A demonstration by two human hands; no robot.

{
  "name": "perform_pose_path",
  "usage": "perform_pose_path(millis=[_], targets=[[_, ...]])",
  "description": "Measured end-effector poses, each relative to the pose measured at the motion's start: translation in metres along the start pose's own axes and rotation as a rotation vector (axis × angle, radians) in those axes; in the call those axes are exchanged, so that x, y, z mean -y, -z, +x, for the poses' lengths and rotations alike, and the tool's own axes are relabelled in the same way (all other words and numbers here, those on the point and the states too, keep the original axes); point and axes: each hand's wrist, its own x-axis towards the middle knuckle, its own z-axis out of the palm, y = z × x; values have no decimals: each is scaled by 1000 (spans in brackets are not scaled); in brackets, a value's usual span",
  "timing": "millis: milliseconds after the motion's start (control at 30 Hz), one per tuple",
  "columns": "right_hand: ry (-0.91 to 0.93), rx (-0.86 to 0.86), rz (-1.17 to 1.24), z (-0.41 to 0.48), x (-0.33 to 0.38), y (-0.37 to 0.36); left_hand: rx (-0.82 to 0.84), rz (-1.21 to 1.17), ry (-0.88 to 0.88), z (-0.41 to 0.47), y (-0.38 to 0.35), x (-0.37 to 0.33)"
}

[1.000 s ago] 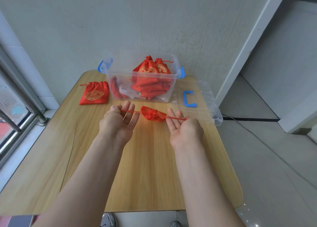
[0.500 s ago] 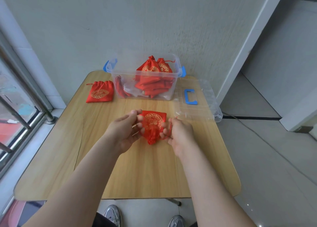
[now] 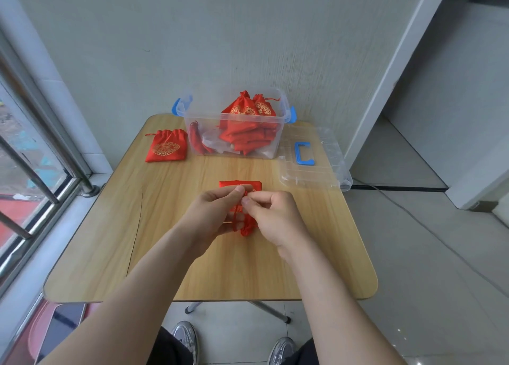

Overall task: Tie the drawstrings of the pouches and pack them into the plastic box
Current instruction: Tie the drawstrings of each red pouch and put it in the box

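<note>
Pouch (image 3: 239,184) of red satin sits at the middle of the pale wood-grain table (image 3: 192,268), round-cornered, pushed against a grey textured wall (image 3: 192,47) beside a window (image 3: 27,158). The left hand (image 3: 212,213) and right hand (image 3: 275,215) pinch its thin drawstrings (image 3: 234,221) — fingers (image 3: 232,193) curled tight. Behind stands the clear plastic box (image 3: 192,122), gold-printed red pouches (image 3: 242,111) heaped inside.
</note>
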Motion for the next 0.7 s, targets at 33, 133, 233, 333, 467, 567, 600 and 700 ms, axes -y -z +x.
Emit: perform_pose_path(millis=[33, 133, 233, 333, 467, 567, 600, 700], targets=[[-11, 16, -5, 0, -1, -1, 15, -2, 3, -1, 1, -1], [-69, 42, 10, 2, -3, -1, 45, 17, 5, -2, 3, 0], [-117, 2, 27, 8, -5, 1, 57, 32, -4, 1, 7, 4], [-145, -80, 65, 14, -9, 3, 36, 165, -37, 4, 12, 8], [-154, -150, 86, 18, -13, 5, -73, 299, -75, 5, 15, 10], [-129, -196, 47, 17, -12, 10, -120, 266, -77, 5, 14, 9], [-111, -191, 48, 16, -11, 12, -123, 266, -75, 5, 14, 9], [-30, -91, 84, 14, -6, 17, -100, 310, -76, 5, 14, 8]])
